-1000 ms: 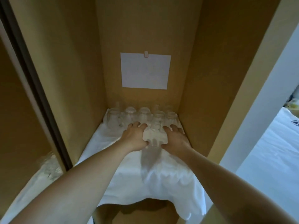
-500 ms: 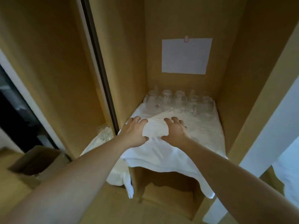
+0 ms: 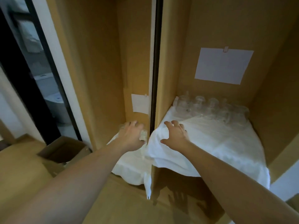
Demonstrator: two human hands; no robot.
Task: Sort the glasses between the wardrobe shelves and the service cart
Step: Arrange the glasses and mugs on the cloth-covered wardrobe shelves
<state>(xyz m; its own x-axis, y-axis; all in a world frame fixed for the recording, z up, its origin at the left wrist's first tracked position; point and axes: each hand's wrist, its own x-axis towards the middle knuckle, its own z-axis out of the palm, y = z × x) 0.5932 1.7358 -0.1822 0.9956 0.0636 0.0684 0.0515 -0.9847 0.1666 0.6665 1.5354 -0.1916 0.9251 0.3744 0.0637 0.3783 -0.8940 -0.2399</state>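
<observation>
The left hand's fingers (image 3: 135, 125) curl down over a glass (image 3: 143, 136) in the left compartment, a pale rim showing just under the palm; whether the grip is closed round it or only settling on it cannot be told, since the left hand (image 3: 131, 135) hides most of the glass; the right hand (image 3: 175, 134) hangs spread and loose above the near left corner of the cloth (image 3: 218, 143) on the right shelf (image 3: 163, 177), holding nothing, its fingertips just over the fabric; the other glasses (image 3: 210, 109) stand packed in rows at the back of that shelf, below a sheet of paper (image 3: 223, 65) pinned to the rear wall; a dark divider (image 3: 156, 62) separates the two compartments, and the left one has its own cloth and a smaller note (image 3: 140, 103); a cardboard box (image 3: 63, 149) sits open on the floor to the left; the step appears to be taking a glass from the left side; done well, the fingers should wrap the body of the glass rather than pinch the rim, and lift straight up before drawing back, so the cloth is not dragged; the right hand could press its cloth flat, since that one overhangs the shelf edge and a tug might bring the back rows sliding.
</observation>
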